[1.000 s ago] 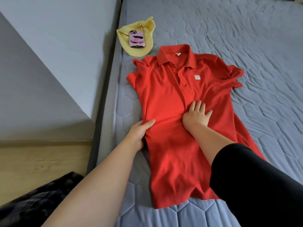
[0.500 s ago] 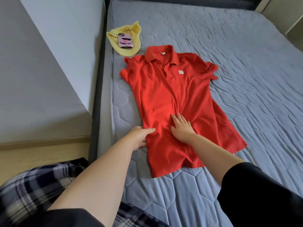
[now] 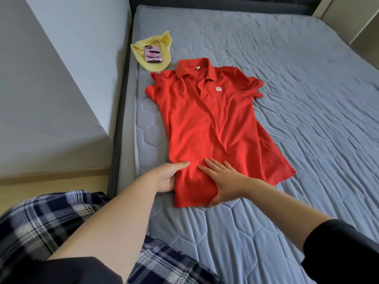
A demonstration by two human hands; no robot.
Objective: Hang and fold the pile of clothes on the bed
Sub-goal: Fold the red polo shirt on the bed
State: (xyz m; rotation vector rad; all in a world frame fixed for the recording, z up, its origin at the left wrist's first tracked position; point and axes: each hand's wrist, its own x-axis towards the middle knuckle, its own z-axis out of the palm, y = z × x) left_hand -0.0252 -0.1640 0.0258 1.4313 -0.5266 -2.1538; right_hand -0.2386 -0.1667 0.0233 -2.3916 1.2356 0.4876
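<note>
A red polo shirt (image 3: 207,124) lies face up on the grey-blue quilted mattress (image 3: 307,99), collar toward the headboard, both short sleeves spread out. My left hand (image 3: 167,176) holds the shirt's left edge near the hem, thumb on top and fingers under the cloth. My right hand (image 3: 222,179) lies flat on the lower front of the shirt with fingers spread, pressing the fabric down close to the hem.
A yellow cloth (image 3: 152,53) with a pink-cased phone (image 3: 153,54) on it lies near the mattress's top left corner. A grey wall (image 3: 51,89) runs along the bed's left side. Plaid trousers (image 3: 41,222) show at the lower left.
Both hands slid down the shirt from its middle toward the hem. The camera pulled back, so more of the bed and the plaid trousers show.
</note>
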